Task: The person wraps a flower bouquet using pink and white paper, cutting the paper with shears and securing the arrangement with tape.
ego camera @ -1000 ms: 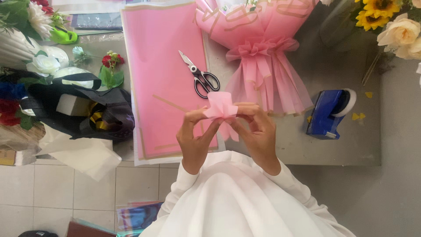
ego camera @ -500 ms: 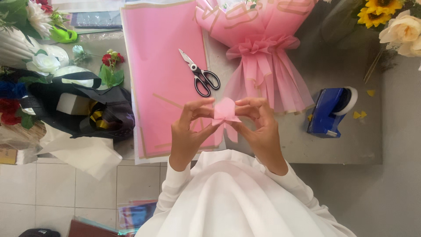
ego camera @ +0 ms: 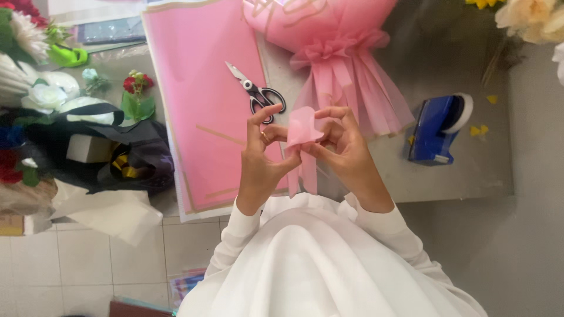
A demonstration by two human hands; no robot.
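Observation:
Both my hands hold a pink ribbon (ego camera: 303, 130) in front of me, folded into a loop with its tails hanging down between my wrists. My left hand (ego camera: 262, 157) pinches the ribbon's left side with thumb and fingers. My right hand (ego camera: 342, 147) grips its right side, fingers curled round the loop. Just beyond my hands lie black-handled scissors (ego camera: 258, 93) on a pink wrapping sheet (ego camera: 200, 105). A bouquet wrapped in pink paper (ego camera: 341, 53), tied with a pink bow, lies on the grey table (ego camera: 458, 170) behind the ribbon.
A blue tape dispenser (ego camera: 437, 126) stands at the right of the table. At the left are a black bag (ego camera: 111, 149), white and red flowers (ego camera: 41, 94) and white paper (ego camera: 111, 214). Cream and yellow flowers (ego camera: 529, 20) stand at the top right. Tiled floor lies below.
My hands have risen slightly with the ribbon and reshaped it: the flat bunched bow is now an upright loop with tails hanging down.

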